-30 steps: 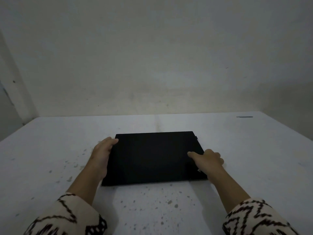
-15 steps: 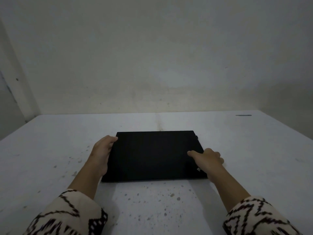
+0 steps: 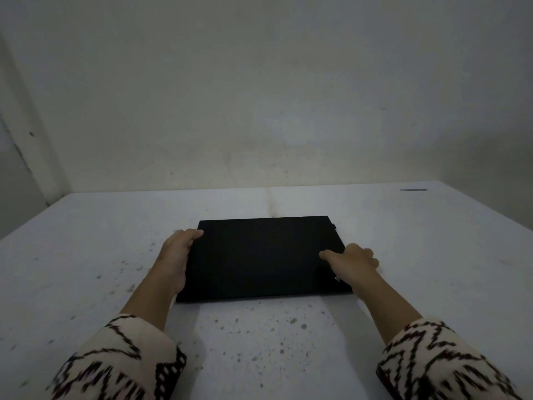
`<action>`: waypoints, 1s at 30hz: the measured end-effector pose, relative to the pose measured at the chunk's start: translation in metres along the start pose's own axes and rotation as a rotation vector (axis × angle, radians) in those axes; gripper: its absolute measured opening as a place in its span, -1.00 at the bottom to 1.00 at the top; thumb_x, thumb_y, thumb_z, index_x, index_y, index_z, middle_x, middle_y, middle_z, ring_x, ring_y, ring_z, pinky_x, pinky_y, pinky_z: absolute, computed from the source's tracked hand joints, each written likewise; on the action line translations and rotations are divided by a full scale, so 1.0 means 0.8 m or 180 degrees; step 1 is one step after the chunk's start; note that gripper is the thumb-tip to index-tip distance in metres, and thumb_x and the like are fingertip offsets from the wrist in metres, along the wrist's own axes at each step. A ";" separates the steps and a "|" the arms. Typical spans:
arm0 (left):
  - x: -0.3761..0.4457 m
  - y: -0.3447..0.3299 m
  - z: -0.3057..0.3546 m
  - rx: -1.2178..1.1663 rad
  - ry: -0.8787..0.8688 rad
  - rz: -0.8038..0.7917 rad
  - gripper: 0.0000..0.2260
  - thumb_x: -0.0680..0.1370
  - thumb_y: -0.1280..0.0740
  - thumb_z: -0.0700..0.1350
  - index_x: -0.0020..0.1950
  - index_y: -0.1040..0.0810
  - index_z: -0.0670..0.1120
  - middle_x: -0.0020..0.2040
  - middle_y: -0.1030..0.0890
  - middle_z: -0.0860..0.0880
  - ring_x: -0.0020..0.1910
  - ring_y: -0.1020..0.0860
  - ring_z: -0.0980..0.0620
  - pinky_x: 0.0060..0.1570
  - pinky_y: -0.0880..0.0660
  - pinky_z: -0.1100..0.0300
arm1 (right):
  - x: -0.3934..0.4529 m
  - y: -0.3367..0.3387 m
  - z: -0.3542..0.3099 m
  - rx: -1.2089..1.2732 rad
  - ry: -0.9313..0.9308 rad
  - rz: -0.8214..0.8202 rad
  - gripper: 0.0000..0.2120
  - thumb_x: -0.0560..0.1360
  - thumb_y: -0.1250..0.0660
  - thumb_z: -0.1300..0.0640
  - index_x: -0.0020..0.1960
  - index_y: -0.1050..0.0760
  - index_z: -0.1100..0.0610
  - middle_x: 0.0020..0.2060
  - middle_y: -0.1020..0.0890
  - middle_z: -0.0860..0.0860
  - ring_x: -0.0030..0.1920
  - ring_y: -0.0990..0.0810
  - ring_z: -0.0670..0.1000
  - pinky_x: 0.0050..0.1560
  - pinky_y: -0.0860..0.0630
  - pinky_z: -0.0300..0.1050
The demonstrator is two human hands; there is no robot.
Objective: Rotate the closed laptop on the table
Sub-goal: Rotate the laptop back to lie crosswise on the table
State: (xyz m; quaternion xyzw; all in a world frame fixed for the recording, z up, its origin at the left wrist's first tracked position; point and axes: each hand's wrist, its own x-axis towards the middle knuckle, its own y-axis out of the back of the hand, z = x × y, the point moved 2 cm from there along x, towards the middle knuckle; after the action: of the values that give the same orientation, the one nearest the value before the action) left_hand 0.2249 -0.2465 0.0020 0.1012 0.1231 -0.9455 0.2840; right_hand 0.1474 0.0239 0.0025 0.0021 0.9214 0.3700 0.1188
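Note:
A closed black laptop [image 3: 259, 256] lies flat on the white table [image 3: 86, 255], long side toward me, a small logo at its near right corner. My left hand [image 3: 176, 255] wraps the laptop's left edge, thumb on the lid near the far left corner. My right hand [image 3: 353, 262] grips the right edge, thumb resting on the lid and fingers curled over the side. Both forearms wear patterned cream-and-black sleeves.
The table surface is speckled with dark spots in front of the laptop. A bare wall [image 3: 259, 111] rises behind the table's far edge. A small dark strip [image 3: 413, 190] lies at the far right of the table.
The laptop and both hands hold nearly the same place; its near edge has squared up slightly toward me. The grips look unchanged.

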 end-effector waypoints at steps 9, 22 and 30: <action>0.001 0.008 -0.008 0.0151 -0.0027 0.0080 -0.58 0.46 -0.29 -0.05 0.25 -0.47 -0.25 0.13 -0.60 -0.24 0.09 -0.56 -0.19 0.06 -0.52 -0.05 | 0.000 0.001 0.002 -0.0106 0.0033 0.0011 -0.66 0.50 -0.28 -0.04 0.10 -0.39 0.21 0.31 -0.30 0.21 0.32 -0.28 0.22 0.26 -0.37 0.09; 0.006 -0.009 -0.017 0.1032 -0.0400 0.0276 -0.60 0.53 -0.27 -0.12 0.36 -0.40 -0.18 0.30 -0.49 -0.15 0.23 -0.47 -0.17 0.19 -0.43 0.01 | 0.003 -0.007 0.003 -0.0694 0.0205 -0.0004 -0.57 0.50 -0.26 -0.06 0.22 -0.37 0.21 0.32 -0.27 0.19 0.33 -0.26 0.20 0.29 -0.38 0.08; 0.007 -0.022 -0.022 0.2463 -0.0832 0.0471 -0.55 0.54 -0.26 -0.08 0.42 -0.37 -0.14 0.43 -0.39 -0.15 0.38 -0.39 -0.15 0.32 -0.34 0.01 | 0.002 -0.008 -0.010 -0.1160 0.0948 0.0291 -0.55 0.52 -0.21 -0.06 0.33 -0.28 0.13 0.36 -0.25 0.13 0.35 -0.24 0.16 0.31 -0.28 0.06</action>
State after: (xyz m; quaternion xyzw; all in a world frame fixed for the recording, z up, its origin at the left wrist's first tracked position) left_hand 0.2128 -0.2297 -0.0133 0.0881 -0.2861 -0.9039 0.3054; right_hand 0.1446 0.0140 0.0030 -0.0323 0.8457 0.5314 -0.0369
